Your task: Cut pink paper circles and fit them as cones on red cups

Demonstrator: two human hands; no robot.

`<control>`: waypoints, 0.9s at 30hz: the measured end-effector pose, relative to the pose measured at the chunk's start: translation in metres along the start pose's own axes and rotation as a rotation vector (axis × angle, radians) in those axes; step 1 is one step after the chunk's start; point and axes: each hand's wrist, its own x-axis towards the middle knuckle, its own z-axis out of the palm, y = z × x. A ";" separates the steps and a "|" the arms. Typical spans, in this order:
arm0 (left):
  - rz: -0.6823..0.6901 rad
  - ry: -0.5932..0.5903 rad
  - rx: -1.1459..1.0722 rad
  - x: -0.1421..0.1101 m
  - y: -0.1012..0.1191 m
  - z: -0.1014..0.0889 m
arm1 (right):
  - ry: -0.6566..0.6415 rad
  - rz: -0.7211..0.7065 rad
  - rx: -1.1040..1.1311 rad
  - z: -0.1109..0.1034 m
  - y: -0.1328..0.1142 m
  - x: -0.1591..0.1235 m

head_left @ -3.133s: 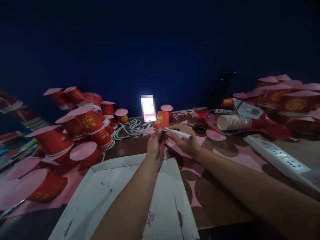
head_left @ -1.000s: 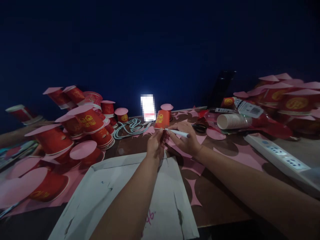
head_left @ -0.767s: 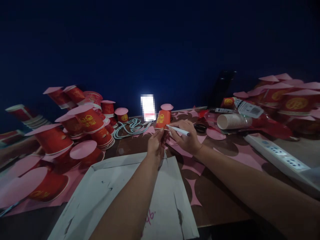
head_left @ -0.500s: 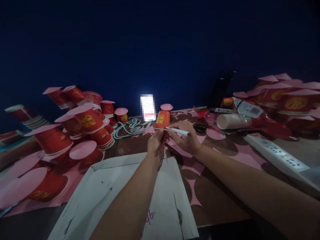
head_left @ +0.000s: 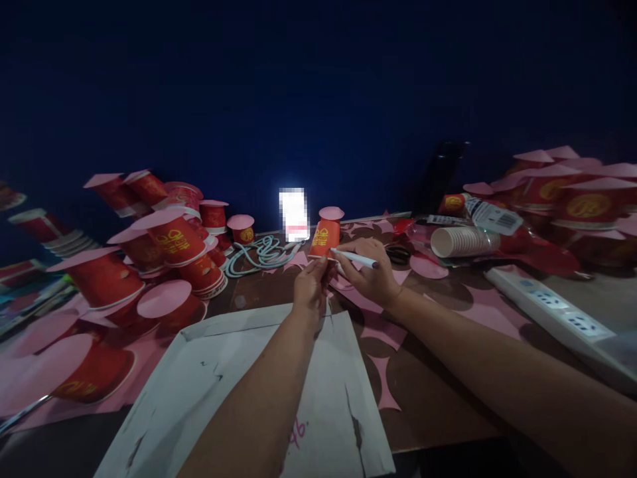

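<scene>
My left hand (head_left: 311,285) is closed on the lower rim of a red paper cup (head_left: 326,238) with yellow characters. The cup is upside down and tilts a little, a pink paper disc (head_left: 331,212) on its top. A white pen (head_left: 359,259) lies in the closed fingers of my right hand (head_left: 371,272), its tip end against the cup's lower edge. Both hands meet at that edge, over the far end of a white board (head_left: 239,372). My fingers partly hide the cup's rim.
Red cups with pink discs pile up at left (head_left: 176,239) and right (head_left: 590,206). A pale cable (head_left: 259,257) lies beside a glowing screen (head_left: 294,214). Scissors (head_left: 398,255), stacked cups (head_left: 462,242), a power strip (head_left: 557,309) and pink paper scraps (head_left: 383,382) lie right.
The cup and pen have shifted slightly, and my right fingers have drawn up a little around the pen. Another person's forearm has gone from the left edge.
</scene>
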 end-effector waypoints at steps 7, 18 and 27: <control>0.008 0.007 0.027 0.001 -0.001 -0.002 | -0.039 0.039 0.039 0.000 0.001 -0.001; 0.007 0.004 -0.010 0.001 -0.001 -0.001 | -0.078 0.083 0.069 -0.002 -0.005 0.001; -0.018 0.017 0.033 0.000 0.001 0.000 | -0.006 0.038 0.008 -0.001 0.001 0.001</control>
